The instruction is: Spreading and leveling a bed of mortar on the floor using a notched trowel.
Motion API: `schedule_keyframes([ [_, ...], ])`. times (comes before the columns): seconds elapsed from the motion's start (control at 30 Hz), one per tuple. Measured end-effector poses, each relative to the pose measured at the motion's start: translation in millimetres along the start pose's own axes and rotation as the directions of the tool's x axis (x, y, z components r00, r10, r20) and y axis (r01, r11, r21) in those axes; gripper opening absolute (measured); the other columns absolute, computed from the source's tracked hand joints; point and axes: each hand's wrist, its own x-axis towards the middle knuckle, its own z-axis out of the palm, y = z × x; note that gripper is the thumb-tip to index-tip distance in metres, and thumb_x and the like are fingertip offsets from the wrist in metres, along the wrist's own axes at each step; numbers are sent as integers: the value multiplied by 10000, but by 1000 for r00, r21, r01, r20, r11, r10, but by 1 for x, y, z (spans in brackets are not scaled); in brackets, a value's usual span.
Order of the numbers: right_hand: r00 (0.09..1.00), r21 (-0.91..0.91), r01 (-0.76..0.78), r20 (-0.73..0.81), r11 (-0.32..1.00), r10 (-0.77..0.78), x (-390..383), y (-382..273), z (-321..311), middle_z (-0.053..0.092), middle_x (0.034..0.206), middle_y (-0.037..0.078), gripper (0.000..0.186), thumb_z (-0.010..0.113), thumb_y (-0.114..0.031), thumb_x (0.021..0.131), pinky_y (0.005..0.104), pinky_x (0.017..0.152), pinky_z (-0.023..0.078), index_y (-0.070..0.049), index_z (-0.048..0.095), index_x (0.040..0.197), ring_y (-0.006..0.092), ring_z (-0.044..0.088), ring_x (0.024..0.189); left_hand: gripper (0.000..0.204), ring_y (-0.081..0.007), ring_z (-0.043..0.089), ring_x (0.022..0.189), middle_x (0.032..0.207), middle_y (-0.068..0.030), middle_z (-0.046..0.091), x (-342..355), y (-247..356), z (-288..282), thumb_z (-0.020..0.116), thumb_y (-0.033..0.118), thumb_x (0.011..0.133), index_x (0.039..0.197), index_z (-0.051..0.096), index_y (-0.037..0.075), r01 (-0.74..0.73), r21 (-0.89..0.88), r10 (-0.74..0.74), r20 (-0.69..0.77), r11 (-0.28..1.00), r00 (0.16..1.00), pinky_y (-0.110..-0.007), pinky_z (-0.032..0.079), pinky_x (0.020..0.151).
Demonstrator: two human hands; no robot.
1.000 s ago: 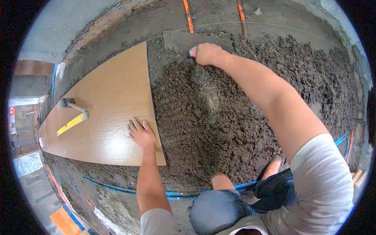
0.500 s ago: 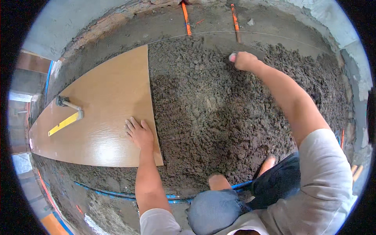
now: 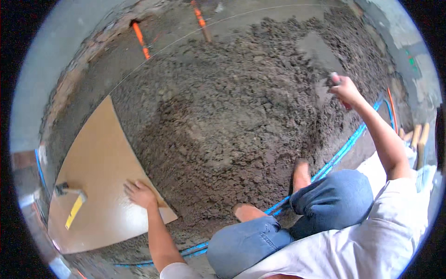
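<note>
My left hand point(image 3: 139, 194) lies with fingers spread on a large, glossy tan tile point(image 3: 102, 162), near the edge facing the mortar. My right hand point(image 3: 346, 90) is closed round the handle of a plastering trowel point(image 3: 320, 53), out to the right. The trowel's long grey blade rests on the rough, crumbly mortar bed point(image 3: 223, 121), which spreads from the tile across the middle and right. A black-headed mallet point(image 3: 61, 189) lies on the tile, beside a yellow bar point(image 3: 75, 211) that looks like a small level.
A thin string point(image 3: 174, 44) runs along the bed's far side. Two orange pipes point(image 3: 141, 39) lie beyond it on grey floor. Blue pipes point(image 3: 341, 153) pass along the near side by my bare feet point(image 3: 302, 174). Wooden handles point(image 3: 422, 139) stand at the right, near the wall.
My view has swung right, so the tile appears farther left. The right hand has carried the trowel from the bed's far side rightward and nearer. My left hand stays on the tile.
</note>
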Motion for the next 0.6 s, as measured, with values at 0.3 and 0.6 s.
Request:
schedule_keyframes([
  [0.3,895,422,-444,253,790,368,9,6,89,469,545,28,145,589,-98,718,318,366,340,-59,477,635,147,444,413,600,-355,265,1350,1476,-190,267,0,-1,9,306,466,970,1419,313,68,63,10,-63,13,998,998,-523,212,1072],
  [0.6,904,563,-425,305,709,300,-1,-31,101,496,588,20,99,566,-72,724,301,417,371,-54,491,663,119,466,474,604,-371,284,1332,1455,-209,292,2,-1,10,301,464,970,1409,321,48,30,2,-29,-5,1000,1000,-522,225,1067],
])
